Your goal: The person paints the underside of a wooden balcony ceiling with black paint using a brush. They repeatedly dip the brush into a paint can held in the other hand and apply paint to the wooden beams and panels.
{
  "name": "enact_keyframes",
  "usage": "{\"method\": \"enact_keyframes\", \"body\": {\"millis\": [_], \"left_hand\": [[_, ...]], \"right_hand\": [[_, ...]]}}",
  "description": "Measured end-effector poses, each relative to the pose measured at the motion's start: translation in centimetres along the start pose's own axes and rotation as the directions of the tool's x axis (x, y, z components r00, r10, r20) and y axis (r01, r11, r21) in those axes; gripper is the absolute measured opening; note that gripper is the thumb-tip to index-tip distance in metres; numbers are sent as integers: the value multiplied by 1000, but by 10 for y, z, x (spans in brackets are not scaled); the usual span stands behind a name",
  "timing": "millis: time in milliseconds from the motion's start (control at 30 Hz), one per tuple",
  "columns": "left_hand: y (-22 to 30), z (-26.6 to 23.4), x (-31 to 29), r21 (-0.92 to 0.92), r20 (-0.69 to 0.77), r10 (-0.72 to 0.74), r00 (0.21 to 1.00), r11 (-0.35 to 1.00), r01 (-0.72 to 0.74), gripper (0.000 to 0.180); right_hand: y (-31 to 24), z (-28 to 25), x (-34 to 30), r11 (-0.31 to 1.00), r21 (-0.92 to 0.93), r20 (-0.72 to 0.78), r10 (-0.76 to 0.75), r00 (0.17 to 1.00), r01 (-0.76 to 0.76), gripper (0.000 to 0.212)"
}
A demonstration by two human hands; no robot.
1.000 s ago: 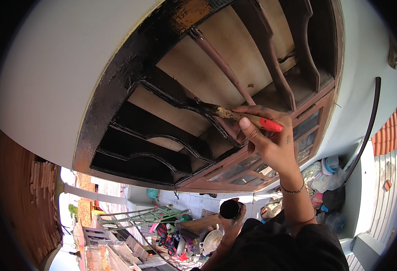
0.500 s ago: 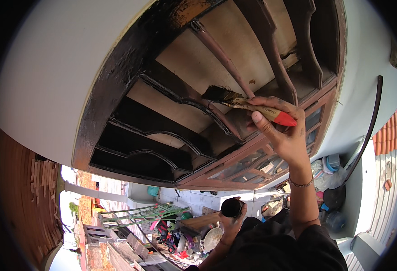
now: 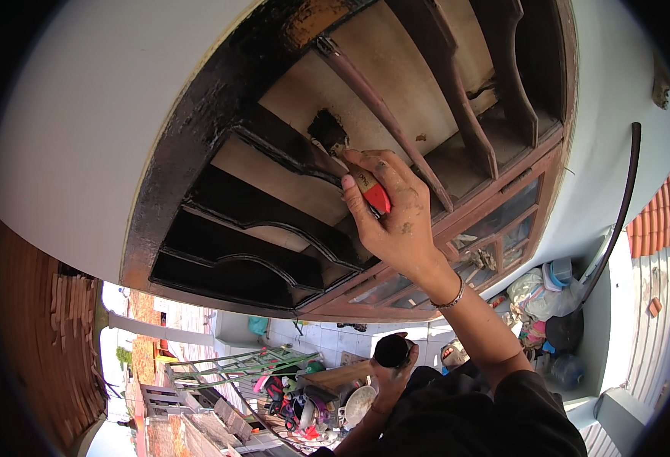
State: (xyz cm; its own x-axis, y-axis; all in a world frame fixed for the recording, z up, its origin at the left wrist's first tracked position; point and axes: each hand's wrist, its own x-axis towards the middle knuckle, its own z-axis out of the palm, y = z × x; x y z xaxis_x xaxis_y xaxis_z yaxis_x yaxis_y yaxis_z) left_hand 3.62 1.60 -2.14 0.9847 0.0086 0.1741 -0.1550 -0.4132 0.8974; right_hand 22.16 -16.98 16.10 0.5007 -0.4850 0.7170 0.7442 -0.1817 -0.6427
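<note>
My right hand (image 3: 396, 209) grips a paintbrush (image 3: 367, 186) with a wooden, red-tipped handle. Its dark bristles touch or lie very near a wavy slat (image 3: 293, 156) of the wooden vent frame (image 3: 221, 103). Wet-looking black paint covers the frame's left side and its lower slats, while the slats (image 3: 377, 107) farther right are brown. Lower down, my left hand (image 3: 397, 375) is wrapped round a small cup (image 3: 391, 350) that looks black inside. Paint smudges mark the right hand's fingers.
Brown-framed glass panes (image 3: 495, 221) adjoin the vent frame on its right. Below are a green ladder (image 3: 251, 364), a wooden bench (image 3: 343, 375), heaped household items and plastic bags (image 3: 537, 293). A dark pipe (image 3: 626, 194) runs along the wall at right.
My right hand has moved left with the paintbrush, and the bristles have swung upward, toward the slat's upper part. The left hand holds the cup in nearly the same place.
</note>
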Motion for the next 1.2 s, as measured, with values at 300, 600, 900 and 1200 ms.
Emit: {"method": "enact_keyframes", "body": {"millis": [300,600,900,1200], "left_hand": [[-12,0,-6,-85,-88,-59,994,995,52,32],[3,3,1,-50,-27,-3,1000,999,2,33],[4,4,-1,-10,-17,-23,1000,1000,23,31],[-7,8,-3,-64,-89,-33,995,998,27,31]], "right_hand": [[-17,-71,-13,987,121,311,68,948,-110,24],[-2,-40,20,996,79,119,-40,992,30,15],[-5,-38,24,999,-17,70,-32,997,33,23],[-23,-55,-8,993,67,250,73,965,-93,27]]}}
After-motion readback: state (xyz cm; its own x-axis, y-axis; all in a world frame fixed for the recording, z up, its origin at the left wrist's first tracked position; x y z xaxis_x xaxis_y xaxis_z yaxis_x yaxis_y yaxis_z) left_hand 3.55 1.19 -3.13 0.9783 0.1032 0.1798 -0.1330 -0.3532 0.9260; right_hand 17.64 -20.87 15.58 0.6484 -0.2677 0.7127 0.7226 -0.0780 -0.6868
